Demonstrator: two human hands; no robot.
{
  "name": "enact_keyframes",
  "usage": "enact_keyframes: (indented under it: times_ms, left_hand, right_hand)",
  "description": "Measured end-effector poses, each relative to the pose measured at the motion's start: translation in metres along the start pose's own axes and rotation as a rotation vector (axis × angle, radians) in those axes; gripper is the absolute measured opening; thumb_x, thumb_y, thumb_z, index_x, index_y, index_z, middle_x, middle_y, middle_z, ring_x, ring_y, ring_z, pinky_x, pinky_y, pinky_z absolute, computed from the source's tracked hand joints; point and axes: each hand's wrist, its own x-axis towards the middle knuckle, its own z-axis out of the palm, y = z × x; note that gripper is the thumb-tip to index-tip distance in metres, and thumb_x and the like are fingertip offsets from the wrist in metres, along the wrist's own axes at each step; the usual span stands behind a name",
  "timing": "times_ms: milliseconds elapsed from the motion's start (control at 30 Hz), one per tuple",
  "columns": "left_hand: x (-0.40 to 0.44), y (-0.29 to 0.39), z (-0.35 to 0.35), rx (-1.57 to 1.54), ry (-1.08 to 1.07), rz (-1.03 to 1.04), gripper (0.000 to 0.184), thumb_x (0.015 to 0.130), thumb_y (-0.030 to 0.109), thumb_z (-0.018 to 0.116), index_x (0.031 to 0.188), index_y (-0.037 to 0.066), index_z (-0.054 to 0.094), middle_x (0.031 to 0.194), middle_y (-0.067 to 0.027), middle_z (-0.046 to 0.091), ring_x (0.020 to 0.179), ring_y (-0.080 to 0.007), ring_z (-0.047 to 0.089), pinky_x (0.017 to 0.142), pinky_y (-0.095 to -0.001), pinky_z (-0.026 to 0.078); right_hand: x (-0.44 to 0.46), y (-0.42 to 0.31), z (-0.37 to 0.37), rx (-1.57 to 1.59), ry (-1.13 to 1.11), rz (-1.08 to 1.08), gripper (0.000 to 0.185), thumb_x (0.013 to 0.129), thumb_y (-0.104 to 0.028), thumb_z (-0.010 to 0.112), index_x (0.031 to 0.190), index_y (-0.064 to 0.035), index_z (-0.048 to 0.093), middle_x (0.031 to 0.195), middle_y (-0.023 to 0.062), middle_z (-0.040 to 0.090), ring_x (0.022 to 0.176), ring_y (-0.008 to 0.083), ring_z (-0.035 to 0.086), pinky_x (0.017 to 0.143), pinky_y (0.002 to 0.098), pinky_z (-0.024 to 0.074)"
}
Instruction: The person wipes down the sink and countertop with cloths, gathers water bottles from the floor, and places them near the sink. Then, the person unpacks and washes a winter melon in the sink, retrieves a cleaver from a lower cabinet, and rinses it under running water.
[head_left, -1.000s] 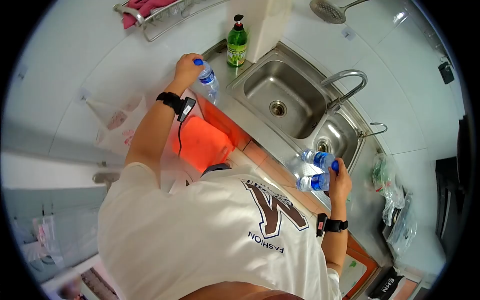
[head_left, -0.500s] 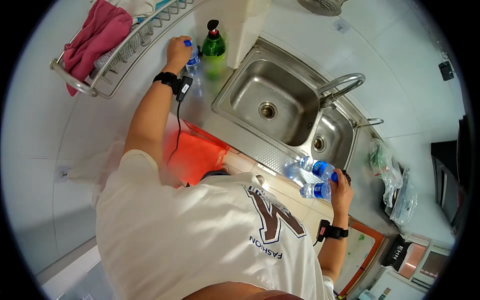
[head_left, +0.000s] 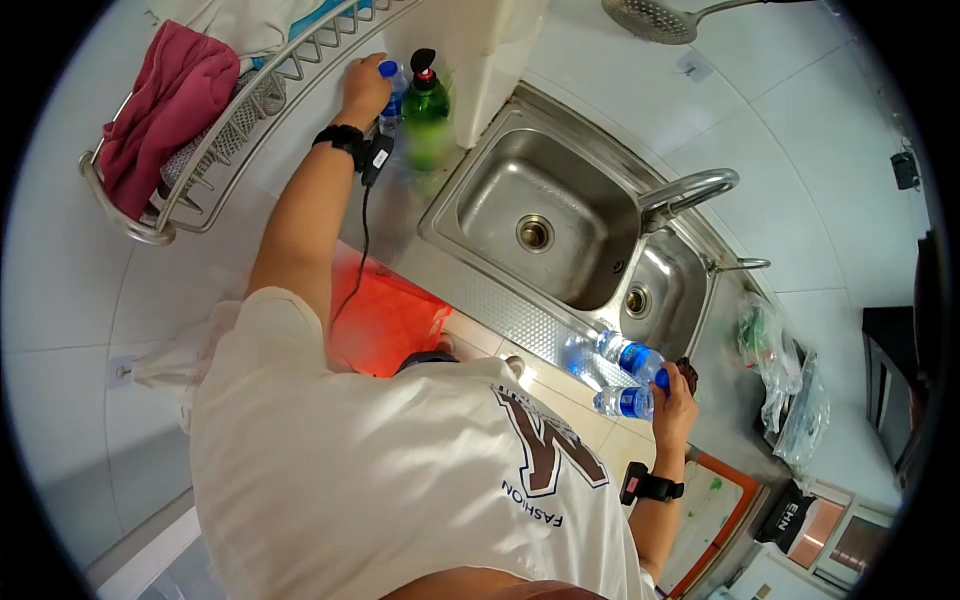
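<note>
At the far left end of the counter, my left hand (head_left: 367,90) is closed around a clear plastic water bottle (head_left: 391,112) with a blue cap, standing beside a green pump bottle (head_left: 427,105). By the counter's front edge, below the small basin, my right hand (head_left: 676,408) has its fingers closed at the capped ends of two water bottles. One is the upper water bottle (head_left: 628,353), the other the lower water bottle (head_left: 624,402). Whether their bases touch the counter I cannot tell. A small dark brown thing (head_left: 688,373) shows just past my right fingers; its kind is unclear.
A steel double sink (head_left: 490,205) with a faucet (head_left: 695,185) lies between my hands. A wire rack (head_left: 215,165) with a red cloth (head_left: 170,110) hangs at the upper left. Plastic bags (head_left: 800,400) lie at the right. A red bag (head_left: 385,320) hangs below the counter edge.
My left hand and its bottle have moved slightly up and right, nearer the green pump bottle. My right hand has shifted a little left and down. The view has also moved slightly.
</note>
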Motion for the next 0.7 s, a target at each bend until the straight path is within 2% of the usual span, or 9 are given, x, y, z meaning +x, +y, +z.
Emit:
enact_keyframes:
  times_ms: [100, 167, 233, 267, 333, 367, 433, 567, 700]
  left_hand:
    - [-0.033, 0.042, -0.036, 0.029, 0.252, 0.070, 0.040, 0.078, 0.013, 0.071, 0.118, 0.013, 0.065, 0.108, -0.0138, 0.062, 0.103, -0.0358, 0.060, 0.089, -0.0432, 0.050]
    - [-0.076, 0.086, -0.062, -0.057, 0.081, 0.080, 0.040, 0.081, 0.012, 0.067, 0.121, 0.010, 0.062, 0.114, -0.0133, 0.062, 0.103, -0.0343, 0.060, 0.089, -0.0424, 0.050]
    - [-0.124, 0.101, -0.040, -0.299, -0.105, 0.272, 0.039, 0.083, 0.014, 0.066, 0.121, 0.007, 0.060, 0.117, -0.0149, 0.061, 0.104, -0.0338, 0.060, 0.089, -0.0420, 0.050]
    - [-0.148, 0.134, -0.055, -0.535, -0.559, 0.060, 0.045, 0.082, 0.017, 0.069, 0.124, 0.008, 0.058, 0.117, -0.0157, 0.061, 0.107, -0.0342, 0.059, 0.091, -0.0421, 0.049]
    - [-0.203, 0.143, -0.012, -0.495, -0.667, 0.508, 0.061, 0.078, 0.021, 0.075, 0.133, 0.010, 0.051, 0.124, -0.0163, 0.057, 0.113, -0.0345, 0.057, 0.096, -0.0429, 0.047]
    - [-0.216, 0.169, -0.028, -0.516, -0.835, 0.610, 0.069, 0.074, 0.024, 0.078, 0.135, 0.010, 0.049, 0.128, -0.0156, 0.055, 0.115, -0.0352, 0.056, 0.097, -0.0429, 0.046]
    - [-0.249, 0.197, -0.027, -0.584, -0.894, 0.684, 0.082, 0.071, 0.026, 0.080, 0.141, 0.009, 0.041, 0.134, -0.0185, 0.052, 0.121, -0.0366, 0.051, 0.101, -0.0448, 0.043]
    - [-0.273, 0.222, -0.030, -0.565, -1.050, 0.733, 0.083, 0.067, 0.028, 0.082, 0.139, 0.009, 0.044, 0.132, -0.0182, 0.054, 0.119, -0.0357, 0.053, 0.100, -0.0446, 0.043]
    - [-0.272, 0.195, -0.032, -0.498, -0.969, 0.485, 0.076, 0.065, 0.029, 0.084, 0.129, 0.008, 0.049, 0.120, -0.0170, 0.061, 0.109, -0.0343, 0.059, 0.095, -0.0427, 0.047]
  right_hand:
    - [0.002, 0.000, 0.000, 0.016, 0.034, -0.017, 0.033, 0.083, -0.012, 0.069, 0.114, -0.0125, 0.059, 0.097, 0.0138, 0.066, 0.086, 0.0353, 0.064, 0.072, 0.0409, 0.0509]
    - [0.004, -0.010, 0.000, -0.134, 0.005, -0.146, 0.036, 0.077, -0.018, 0.073, 0.111, -0.0164, 0.062, 0.089, 0.0101, 0.066, 0.077, 0.0314, 0.066, 0.065, 0.0401, 0.0516]
    - [0.011, -0.025, 0.002, -0.133, 0.008, -0.247, 0.035, 0.076, -0.021, 0.074, 0.109, -0.0172, 0.062, 0.085, 0.0083, 0.065, 0.071, 0.0294, 0.066, 0.061, 0.0395, 0.0513]
    - [0.015, -0.034, 0.003, -0.151, -0.025, -0.301, 0.035, 0.076, -0.021, 0.075, 0.109, -0.0175, 0.062, 0.083, 0.0075, 0.065, 0.070, 0.0287, 0.065, 0.059, 0.0390, 0.0509]
    - [0.028, -0.056, 0.004, -0.167, -0.031, -0.423, 0.035, 0.075, -0.020, 0.074, 0.108, -0.0183, 0.063, 0.077, 0.0055, 0.064, 0.065, 0.0263, 0.065, 0.055, 0.0376, 0.0500]
    - [0.035, -0.068, 0.006, -0.166, -0.032, -0.428, 0.035, 0.075, -0.020, 0.074, 0.108, -0.0183, 0.063, 0.077, 0.0055, 0.064, 0.065, 0.0263, 0.065, 0.055, 0.0376, 0.0500]
    - [0.049, -0.090, 0.010, -0.126, -0.085, -0.561, 0.034, 0.075, -0.020, 0.074, 0.108, -0.0186, 0.063, 0.077, 0.0044, 0.062, 0.064, 0.0251, 0.064, 0.054, 0.0366, 0.0502]
    - [0.076, -0.122, 0.027, -0.092, -0.069, -0.687, 0.037, 0.074, -0.022, 0.074, 0.110, -0.0197, 0.063, 0.077, 0.0027, 0.060, 0.063, 0.0241, 0.064, 0.053, 0.0364, 0.0502]
    - [0.087, -0.133, 0.037, -0.022, -0.014, -0.674, 0.045, 0.070, -0.027, 0.077, 0.113, -0.0208, 0.066, 0.079, 0.0023, 0.059, 0.064, 0.0244, 0.063, 0.055, 0.0363, 0.0503]
